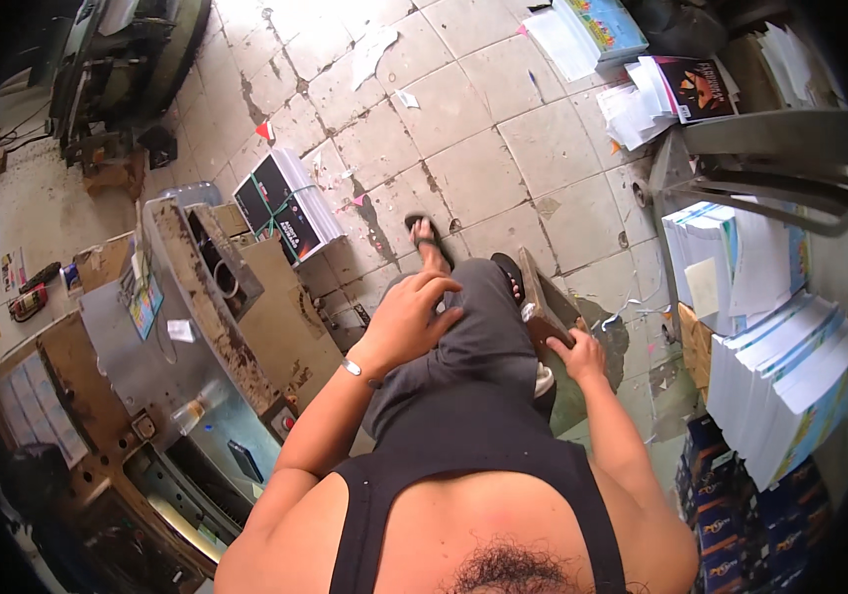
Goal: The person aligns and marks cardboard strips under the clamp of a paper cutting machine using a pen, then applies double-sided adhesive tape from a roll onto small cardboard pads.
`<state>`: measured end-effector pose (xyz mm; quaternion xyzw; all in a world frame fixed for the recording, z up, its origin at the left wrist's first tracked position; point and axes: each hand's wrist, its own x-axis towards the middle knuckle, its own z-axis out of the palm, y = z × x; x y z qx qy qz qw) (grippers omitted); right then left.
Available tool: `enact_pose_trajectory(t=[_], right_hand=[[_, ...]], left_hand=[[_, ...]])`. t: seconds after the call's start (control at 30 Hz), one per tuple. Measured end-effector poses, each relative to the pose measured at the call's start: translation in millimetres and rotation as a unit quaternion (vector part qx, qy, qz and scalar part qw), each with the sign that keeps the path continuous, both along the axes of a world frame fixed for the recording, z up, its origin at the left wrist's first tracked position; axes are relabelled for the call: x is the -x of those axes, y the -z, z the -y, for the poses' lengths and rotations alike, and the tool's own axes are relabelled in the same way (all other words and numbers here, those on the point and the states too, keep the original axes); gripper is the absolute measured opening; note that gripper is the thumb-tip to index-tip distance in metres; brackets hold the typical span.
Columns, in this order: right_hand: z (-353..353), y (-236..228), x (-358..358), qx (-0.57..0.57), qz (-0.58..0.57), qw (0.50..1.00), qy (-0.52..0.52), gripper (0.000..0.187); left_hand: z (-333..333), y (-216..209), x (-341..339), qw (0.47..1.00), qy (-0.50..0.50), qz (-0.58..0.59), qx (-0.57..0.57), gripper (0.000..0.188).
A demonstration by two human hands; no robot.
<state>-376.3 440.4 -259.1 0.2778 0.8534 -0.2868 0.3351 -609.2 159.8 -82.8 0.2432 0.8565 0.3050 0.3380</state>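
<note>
My left hand (412, 315) is palm down over my left thigh, its fingers stretched and slightly apart, with nothing in it. A metal bracelet (350, 366) circles that wrist. At my right side, my right hand (580, 354) has its thumb and fingers around the near end of a brown wooden board (544, 307). What supports the board underneath is hidden. My legs in grey trousers (478, 342) extend ahead, one sandalled foot (426, 238) on the tiles and the other beside the board.
A worn metal machine (211, 297) stands close on the left. Ahead of it lies a strapped stack of dark-covered books (290, 208). Piles of printed sheets (790, 386) rise on the right beneath a grey metal frame (770, 148). Paper scraps litter the tiled floor (468, 109).
</note>
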Motion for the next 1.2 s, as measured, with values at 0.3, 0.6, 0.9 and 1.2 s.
enact_pose_trajectory(t=[0.3,0.6,0.9,1.2], right_hand=[[-80,164,89,-0.041,-0.048,0.953,0.295,0.042],[-76,376,393,-0.047,-0.047,0.998,0.012,0.052],[-107,538,610,-0.015,-0.017,0.997,0.071,0.071],[-35,541,508,-0.072,-0.165,0.983,0.039,0.074]], left_hand=[[81,191,41,0.929,0.039,0.276,0.242,0.094],[79,233,148,0.948,-0.034,0.235,0.210,0.081],[92,254,195,0.933,-0.051,0.266,0.238,0.067],[90,255,183,0.941,-0.085,0.260,0.199,0.066]])
